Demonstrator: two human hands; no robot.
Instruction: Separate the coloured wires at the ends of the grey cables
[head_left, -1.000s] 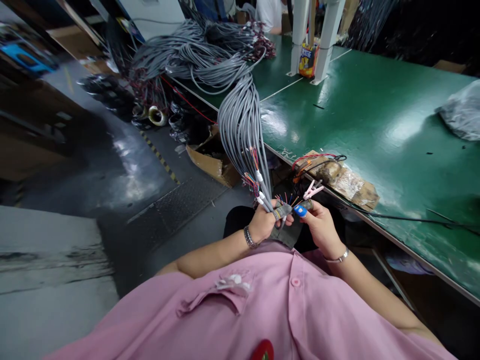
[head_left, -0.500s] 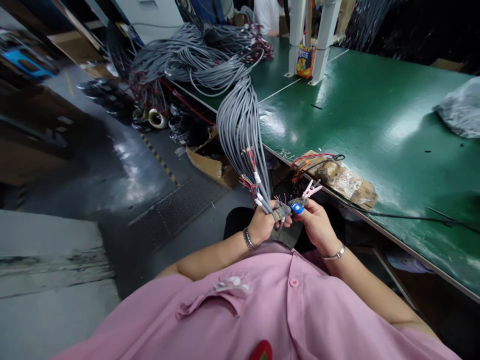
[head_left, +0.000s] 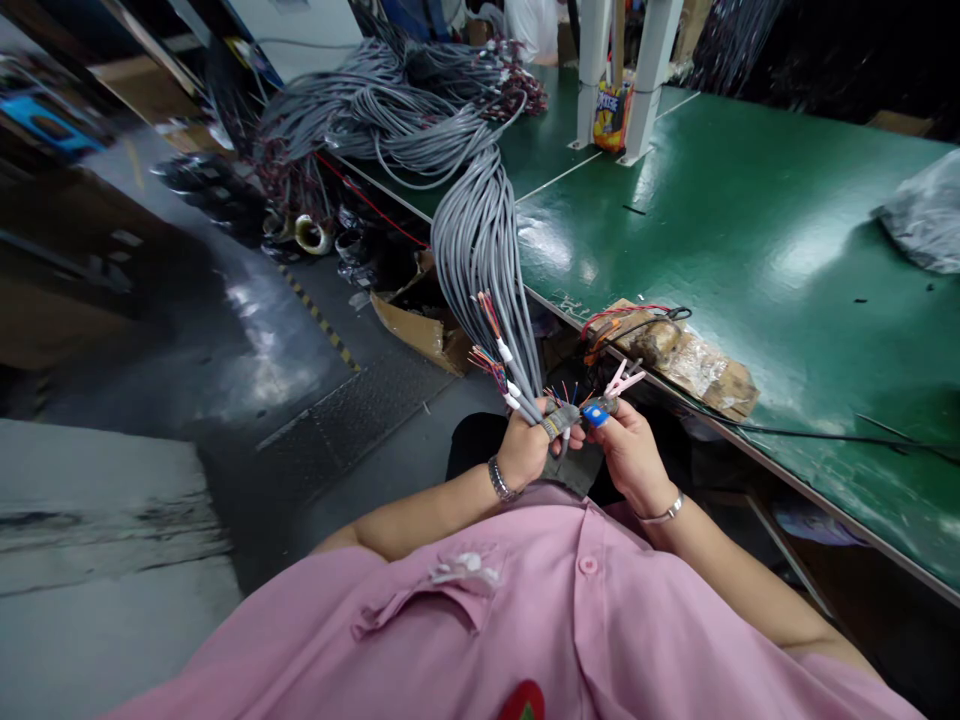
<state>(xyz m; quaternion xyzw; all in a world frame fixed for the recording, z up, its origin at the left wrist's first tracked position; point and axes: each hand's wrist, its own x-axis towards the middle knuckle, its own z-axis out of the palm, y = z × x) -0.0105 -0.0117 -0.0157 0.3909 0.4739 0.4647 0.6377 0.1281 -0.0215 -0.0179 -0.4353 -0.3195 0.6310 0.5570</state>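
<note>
My left hand point(head_left: 527, 447) is closed round the ends of several grey cables point(head_left: 487, 235), its thumb wrapped in grey. Bare coloured wires point(head_left: 490, 365) fan out from white-banded cable ends above that hand. More thin wires point(head_left: 571, 392) stick up between my two hands. My right hand point(head_left: 628, 445) is closed in a pinch close beside them, with a blue covering point(head_left: 595, 414) on its thumb. What the fingertips pinch is too small to make out. A pink clip point(head_left: 624, 378) shows just above the right fingers.
A heap of grey cables point(head_left: 360, 100) lies on the green table point(head_left: 750, 220). Near the table's front edge is a taped brown block point(head_left: 697, 365) with wires. White posts point(head_left: 641, 85) stand farther back. An open carton point(head_left: 424, 335) sits below the edge.
The coloured wire ends above my left hand have shifted slightly to the left. Both hands keep nearly the same place and grip.
</note>
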